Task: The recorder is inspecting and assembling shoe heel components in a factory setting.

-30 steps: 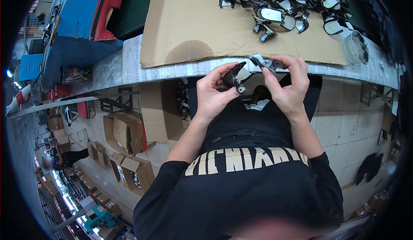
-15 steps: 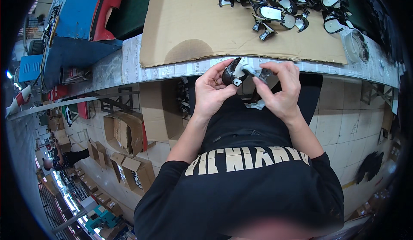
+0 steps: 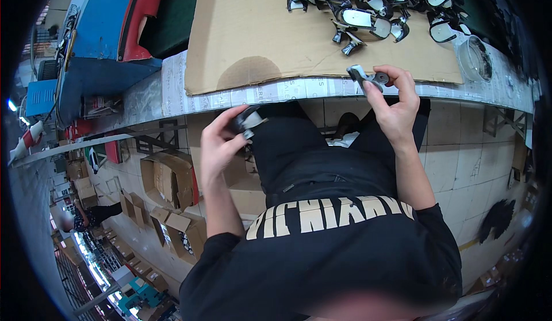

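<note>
My left hand (image 3: 218, 142) is closed round a black, curved, shell-like part (image 3: 248, 121) with a white patch and a small pale square tip. It is held below the table's front edge, left of my thigh, and is somewhat blurred. Over the front edge of the cardboard sheet, my right hand (image 3: 397, 105) pinches a small grey tool (image 3: 368, 80) with a pale flat end and a dark round disc. Its exact kind I cannot make out. Beyond that hand lies a heap of similar black parts with white pads (image 3: 356, 18).
The cardboard sheet (image 3: 230, 45) covers much of the table. A round clear dish (image 3: 475, 59) stands at its right. Blue machinery (image 3: 100, 10) with a red cover is at the left. Open cartons (image 3: 167, 177) stand on the floor. A person (image 3: 86, 214) is far off left.
My hands have parted. The left one has gone left and down past the table edge with the black part; the right one has moved slightly right and up with the grey tool.
</note>
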The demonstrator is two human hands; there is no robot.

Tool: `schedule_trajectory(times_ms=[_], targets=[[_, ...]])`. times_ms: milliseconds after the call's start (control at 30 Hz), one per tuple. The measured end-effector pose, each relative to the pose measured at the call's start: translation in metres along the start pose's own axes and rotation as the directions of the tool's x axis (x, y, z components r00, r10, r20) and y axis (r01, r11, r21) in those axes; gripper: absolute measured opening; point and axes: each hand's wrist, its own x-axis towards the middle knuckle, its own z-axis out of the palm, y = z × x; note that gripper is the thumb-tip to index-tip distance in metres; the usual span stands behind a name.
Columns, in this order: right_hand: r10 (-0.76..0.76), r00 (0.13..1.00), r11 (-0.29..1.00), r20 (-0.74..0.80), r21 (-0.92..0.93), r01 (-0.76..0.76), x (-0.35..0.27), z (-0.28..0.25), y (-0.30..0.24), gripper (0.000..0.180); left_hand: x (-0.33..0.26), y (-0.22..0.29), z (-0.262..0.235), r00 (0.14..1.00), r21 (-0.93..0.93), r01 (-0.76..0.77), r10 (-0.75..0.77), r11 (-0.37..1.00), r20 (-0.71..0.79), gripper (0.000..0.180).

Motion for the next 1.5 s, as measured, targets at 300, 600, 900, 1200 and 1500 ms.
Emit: schedule_trajectory(times_ms=[300, 600, 900, 1200, 1500], targets=[[0.212, 0.964, 0.805, 0.159, 0.53, -0.265, 0.03, 0.019, 0.013, 0.026, -0.009, -0.01, -0.021, 0.987, 0.636, -0.05, 0.136, 0.77, -0.087, 0.06], [0.35, 0.867, 0.442, 0.353, 0.754, -0.486, 0.035, 0.008, 0.021, 0.025, 0.03, 0.008, 0.063, 0.963, 0.077, -0.25, 0.239, 0.965, 0.127, 0.054], [0.25, 0.659, -0.031, 0.709, 0.686, -0.727, -0.004, -0.008, -0.022, 0.026, 0.048, 0.017, 0.122, 0.944, -0.557, -0.124, 0.271, 0.821, 0.19, 0.058], [-0.066, 0.975, 0.942, 0.213, 0.336, -0.01, -0.007, -0.009, -0.047, 0.035, 0.044, -0.002, 0.103, 0.929, -0.539, -0.149, 0.304, 0.829, 0.211, 0.032], [-0.161, 0.982, 0.961, 0.097, 0.243, 0.134, -0.008, -0.002, -0.05, 0.036, 0.041, -0.006, 0.102, 0.964, -0.641, 0.005, 0.167, 0.767, 0.206, 0.033]])
